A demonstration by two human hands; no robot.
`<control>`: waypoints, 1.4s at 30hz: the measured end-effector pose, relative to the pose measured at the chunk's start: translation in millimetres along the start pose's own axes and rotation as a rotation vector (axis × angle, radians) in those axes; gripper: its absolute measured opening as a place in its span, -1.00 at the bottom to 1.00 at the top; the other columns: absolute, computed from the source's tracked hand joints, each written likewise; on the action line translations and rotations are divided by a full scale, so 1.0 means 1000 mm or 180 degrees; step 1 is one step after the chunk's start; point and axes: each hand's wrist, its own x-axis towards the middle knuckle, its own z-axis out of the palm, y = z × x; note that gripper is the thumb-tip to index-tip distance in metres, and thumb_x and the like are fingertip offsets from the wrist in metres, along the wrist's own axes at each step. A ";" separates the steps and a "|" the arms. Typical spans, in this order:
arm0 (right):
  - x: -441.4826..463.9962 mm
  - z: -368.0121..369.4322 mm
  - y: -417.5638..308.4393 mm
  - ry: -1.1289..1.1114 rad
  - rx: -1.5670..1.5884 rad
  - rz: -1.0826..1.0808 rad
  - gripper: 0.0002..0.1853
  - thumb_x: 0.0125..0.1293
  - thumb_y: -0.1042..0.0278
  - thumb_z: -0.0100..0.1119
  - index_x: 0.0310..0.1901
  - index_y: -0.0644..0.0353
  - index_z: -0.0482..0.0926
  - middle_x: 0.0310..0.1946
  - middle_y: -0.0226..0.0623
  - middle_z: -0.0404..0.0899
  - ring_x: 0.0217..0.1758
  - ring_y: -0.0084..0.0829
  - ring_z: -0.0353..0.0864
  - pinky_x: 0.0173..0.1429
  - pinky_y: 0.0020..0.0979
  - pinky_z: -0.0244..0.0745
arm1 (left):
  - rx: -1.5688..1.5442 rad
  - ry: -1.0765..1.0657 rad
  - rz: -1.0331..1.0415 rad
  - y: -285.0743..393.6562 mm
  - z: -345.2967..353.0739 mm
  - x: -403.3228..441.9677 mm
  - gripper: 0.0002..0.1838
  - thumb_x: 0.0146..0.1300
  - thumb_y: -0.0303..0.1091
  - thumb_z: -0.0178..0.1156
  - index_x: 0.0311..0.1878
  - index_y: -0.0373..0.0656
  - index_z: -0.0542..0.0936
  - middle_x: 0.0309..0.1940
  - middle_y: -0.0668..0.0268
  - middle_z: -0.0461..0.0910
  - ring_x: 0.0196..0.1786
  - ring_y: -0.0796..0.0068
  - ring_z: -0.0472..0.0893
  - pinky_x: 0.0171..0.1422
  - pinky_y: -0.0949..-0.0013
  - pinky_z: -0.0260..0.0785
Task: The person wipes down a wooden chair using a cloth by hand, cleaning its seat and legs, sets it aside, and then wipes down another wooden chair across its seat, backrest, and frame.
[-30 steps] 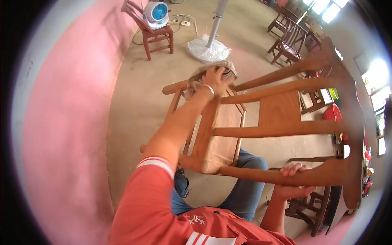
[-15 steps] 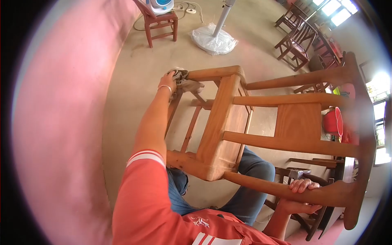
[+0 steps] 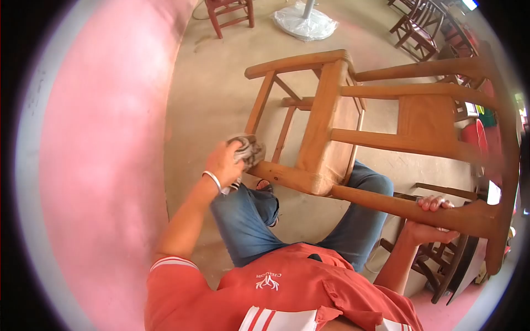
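A wooden chair (image 3: pixel 319 129) is tipped over on its side in front of me, its backrest to the right and its legs to the left. My left hand (image 3: pixel 223 164), with a white band at the wrist, is closed round a crumpled striped cloth (image 3: pixel 251 150). That cloth touches the end of the chair's nearer leg. On the right, my right hand (image 3: pixel 433 220) wraps round the near post of the backrest, fingers on top and thumb side beneath.
A pink wall (image 3: pixel 105 165) runs along my left. A red-brown chair (image 3: pixel 231 15) and a plastic-wrapped stand base (image 3: pixel 305 23) are on the floor ahead. More dark chairs (image 3: pixel 418 27) stand at the far right, with a red bucket (image 3: pixel 473 135) nearer.
My left hand has moved with the cloth from the chair's far leg toward me, to the near leg. The right hand keeps its hold on the post. My view has tilted downward.
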 end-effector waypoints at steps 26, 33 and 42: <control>-0.007 0.033 -0.002 0.0199 0.0028 -0.0049 -0.23 0.22 -0.61 -0.24 -0.23 0.10 0.44 -0.56 -0.37 0.40 -0.58 -0.47 0.39 -0.43 -0.39 0.41 | -0.1622 0.1017 0.1391 0.171 0.077 0.207 -0.46 0.29 -0.17 0.16 0.24 -0.32 0.44 0.19 -0.13 0.44 0.26 -0.10 0.41 0.38 0.12 0.24; -0.004 0.029 0.001 0.0331 0.0214 0.0042 -0.21 0.17 -0.62 -0.16 -0.22 0.15 0.36 -0.51 -0.28 0.40 -0.55 -0.37 0.44 -0.45 -0.33 0.45 | -0.2053 0.0545 0.1155 0.115 0.042 0.041 -0.53 0.35 -0.22 0.17 0.15 -0.42 0.43 0.03 -0.08 0.57 0.06 0.02 0.58 0.17 0.21 0.38; 0.010 0.099 -0.001 -0.2490 0.0393 0.0916 -0.42 0.22 -0.10 0.25 -0.01 0.32 0.47 -0.41 -0.19 0.61 -0.41 -0.39 0.61 -0.28 -0.37 0.56 | -0.5116 0.1577 0.0139 0.084 -0.003 -0.148 -0.48 0.45 -0.07 -0.02 0.25 -0.30 0.43 0.20 0.13 0.49 0.18 0.27 0.53 0.29 0.21 0.38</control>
